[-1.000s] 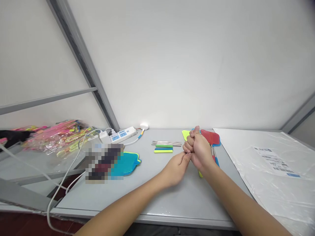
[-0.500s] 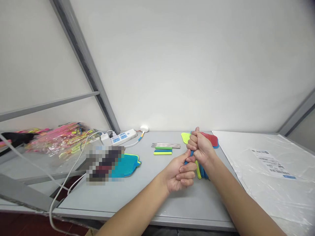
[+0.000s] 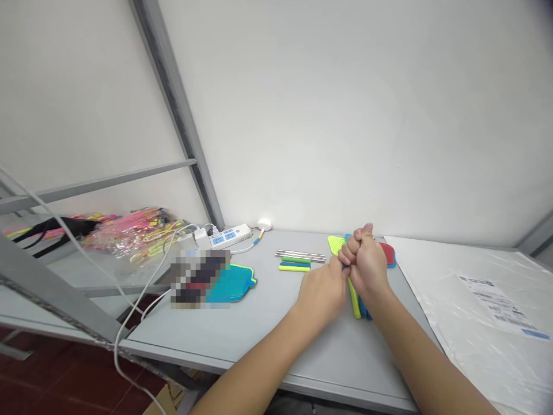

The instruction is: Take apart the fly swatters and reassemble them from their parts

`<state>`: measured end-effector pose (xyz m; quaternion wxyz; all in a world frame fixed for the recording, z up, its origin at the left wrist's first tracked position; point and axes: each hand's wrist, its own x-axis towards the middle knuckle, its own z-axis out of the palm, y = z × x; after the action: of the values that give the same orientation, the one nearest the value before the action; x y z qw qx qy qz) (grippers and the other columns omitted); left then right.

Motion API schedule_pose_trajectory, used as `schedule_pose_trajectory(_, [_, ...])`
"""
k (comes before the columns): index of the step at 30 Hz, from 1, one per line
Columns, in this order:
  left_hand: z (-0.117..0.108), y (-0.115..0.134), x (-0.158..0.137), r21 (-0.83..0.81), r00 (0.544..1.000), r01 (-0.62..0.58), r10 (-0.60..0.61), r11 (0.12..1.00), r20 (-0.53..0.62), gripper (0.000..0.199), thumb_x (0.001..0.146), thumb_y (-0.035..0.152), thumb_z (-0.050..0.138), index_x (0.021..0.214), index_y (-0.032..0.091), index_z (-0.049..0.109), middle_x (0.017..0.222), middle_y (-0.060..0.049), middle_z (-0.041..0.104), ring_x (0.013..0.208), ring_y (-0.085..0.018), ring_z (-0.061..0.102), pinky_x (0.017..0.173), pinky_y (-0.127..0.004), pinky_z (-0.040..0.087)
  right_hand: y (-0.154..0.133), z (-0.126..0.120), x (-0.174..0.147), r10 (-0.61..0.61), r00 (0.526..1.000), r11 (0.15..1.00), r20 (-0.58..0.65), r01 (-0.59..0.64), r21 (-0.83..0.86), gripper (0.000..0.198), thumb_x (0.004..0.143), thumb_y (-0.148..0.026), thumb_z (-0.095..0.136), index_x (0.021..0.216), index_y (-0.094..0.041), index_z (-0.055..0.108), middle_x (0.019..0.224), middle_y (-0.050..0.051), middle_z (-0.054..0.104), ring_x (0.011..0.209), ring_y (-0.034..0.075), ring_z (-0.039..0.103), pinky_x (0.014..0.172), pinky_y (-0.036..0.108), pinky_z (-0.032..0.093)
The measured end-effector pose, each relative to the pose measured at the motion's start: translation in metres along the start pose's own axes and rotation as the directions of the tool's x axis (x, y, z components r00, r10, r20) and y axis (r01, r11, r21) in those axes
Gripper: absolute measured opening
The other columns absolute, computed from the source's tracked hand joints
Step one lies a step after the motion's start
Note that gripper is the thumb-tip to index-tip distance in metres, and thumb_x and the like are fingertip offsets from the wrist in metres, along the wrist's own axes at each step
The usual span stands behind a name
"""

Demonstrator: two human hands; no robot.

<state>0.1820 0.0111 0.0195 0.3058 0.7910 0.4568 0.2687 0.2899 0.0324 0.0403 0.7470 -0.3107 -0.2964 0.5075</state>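
My left hand (image 3: 323, 289) is closed and meets my right hand (image 3: 370, 262), which is closed with its thumb up. Both grip a blue handle (image 3: 345, 267), of which only a sliver shows between the fists. Beneath and behind the hands lie fly swatters: a yellow-green mesh head (image 3: 336, 244), a red head (image 3: 388, 253) edged in blue, and a yellow-green handle (image 3: 355, 304) beside blue ones (image 3: 364, 312). Left of the hands rest several thin metal rods (image 3: 300, 256), with a green tube (image 3: 295, 260) and a yellow tube (image 3: 294, 268) around a blue one.
Teal mesh swatter heads (image 3: 235, 283) lie at the left, partly covered by a pixelated patch. Behind them is a power strip (image 3: 228, 235) with cables. A white plastic mailer (image 3: 453, 288) covers the table's right side. Bagged colourful goods (image 3: 133, 233) are beyond the frame at left.
My left hand has turned over, its back now upward, and pressed closer to the right hand. Less of the blue handle shows. The camera view has shifted slightly left.
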Motion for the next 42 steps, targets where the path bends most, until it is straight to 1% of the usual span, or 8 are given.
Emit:
schedule_pose_trajectory(9, [-0.024, -0.008, 0.017, -0.395, 0.876, 0.146, 0.067, 0.907, 0.478, 0.041, 0.092, 0.057, 0.034, 0.068, 0.023, 0.032, 0.055, 0.007, 0.032, 0.042, -0.010, 0.028, 0.042, -0.022, 0.028, -0.009, -0.004, 0.007, 0.100, 0.995, 0.995, 0.023, -0.101, 0.007, 0.046, 0.088, -0.062, 0.049, 0.067, -0.023, 0.037, 0.044, -0.013, 0.015, 0.037, 0.006, 0.008, 0.029, 0.019, 0.017])
schedule_pose_trajectory(14, [-0.029, -0.026, 0.016, -0.622, 0.603, 0.622, 0.216, 0.476, 0.768, 0.039, 0.092, 0.051, 0.043, 0.068, 0.024, 0.026, 0.052, 0.011, 0.014, 0.038, -0.006, 0.002, 0.033, -0.015, 0.012, -0.002, 0.005, 0.005, 0.204, 0.979, 0.978, 0.021, -0.205, 0.030, 0.045, 0.089, -0.061, 0.048, 0.068, -0.022, 0.040, 0.043, -0.013, 0.017, 0.036, 0.006, 0.008, 0.029, 0.018, 0.018])
schedule_pose_trajectory(20, [-0.023, -0.024, 0.014, -0.647, 0.581, 0.692, 0.286, 0.321, 0.762, 0.032, 0.095, 0.037, 0.036, 0.068, 0.024, 0.025, 0.053, 0.010, 0.005, 0.044, -0.008, -0.010, 0.033, -0.014, 0.004, -0.008, 0.006, 0.009, 0.238, 0.971, 0.971, 0.016, -0.238, 0.030, 0.042, 0.094, -0.051, 0.047, 0.065, -0.022, 0.038, 0.043, -0.013, 0.016, 0.037, 0.006, 0.006, 0.028, 0.018, 0.017])
schedule_pose_trajectory(25, [-0.023, -0.021, 0.007, -0.701, 0.662, 0.611, 0.250, 0.367, 0.707, 0.032, 0.092, 0.037, 0.034, 0.067, 0.024, 0.020, 0.051, 0.011, 0.009, 0.041, -0.007, -0.007, 0.032, -0.015, 0.010, -0.011, 0.012, 0.009, 0.264, 0.964, 0.964, 0.041, -0.264, 0.015, 0.040, 0.094, -0.048, 0.050, 0.065, -0.022, 0.038, 0.044, -0.013, 0.014, 0.037, 0.006, 0.005, 0.028, 0.018, 0.015])
schedule_pose_trajectory(30, [-0.042, -0.022, 0.004, -0.460, 0.828, 0.250, 0.059, 0.852, 0.558, 0.033, 0.092, 0.047, 0.031, 0.069, 0.024, 0.024, 0.053, 0.009, 0.020, 0.038, -0.009, 0.017, 0.039, -0.020, 0.025, -0.001, 0.024, 0.007, 0.165, 0.983, 0.986, 0.076, -0.164, -0.020, 0.040, 0.089, -0.054, 0.054, 0.069, -0.022, 0.042, 0.046, -0.013, 0.015, 0.036, 0.006, 0.010, 0.030, 0.018, 0.018])
schedule_pose_trajectory(35, [-0.082, -0.021, -0.002, -0.202, 0.968, 0.028, 0.024, 0.979, 0.249, 0.030, 0.094, 0.049, 0.041, 0.080, 0.022, 0.040, 0.066, 0.004, 0.042, 0.056, -0.013, 0.039, 0.053, -0.024, 0.027, -0.007, 0.018, -0.001, -0.038, 0.991, 0.970, 0.129, 0.068, -0.232, 0.030, 0.087, -0.052, 0.058, 0.094, -0.023, 0.055, 0.064, -0.006, 0.050, 0.061, 0.012, 0.056, 0.067, 0.029, 0.052])
schedule_pose_trajectory(39, [-0.108, -0.017, -0.015, 0.628, 0.980, -0.182, 0.189, 0.757, 0.057, 0.028, 0.099, 0.042, 0.031, 0.091, 0.022, 0.049, 0.067, 0.000, 0.054, 0.059, -0.020, 0.053, 0.053, -0.028, 0.027, -0.029, 0.012, -0.019, -0.444, 0.798, 0.340, 0.407, 0.570, -0.748, 0.027, 0.092, -0.043, 0.053, 0.114, -0.027, 0.056, 0.120, 0.008, 0.060, 0.115, 0.026, 0.053, 0.098, 0.049, 0.039])
schedule_pose_trajectory(42, [-0.113, -0.012, -0.023, 0.802, 0.948, -0.272, 0.289, 0.532, 0.130, 0.027, 0.100, 0.038, 0.032, 0.093, 0.021, 0.052, 0.075, -0.003, 0.061, 0.059, -0.021, 0.058, 0.050, -0.029, 0.028, -0.034, 0.015, -0.033, -0.120, 0.633, -0.259, 0.765, 0.724, -0.639, 0.018, 0.094, -0.036, 0.051, 0.102, -0.023, 0.060, 0.115, 0.011, 0.063, 0.111, 0.029, 0.055, 0.101, 0.054, 0.031])
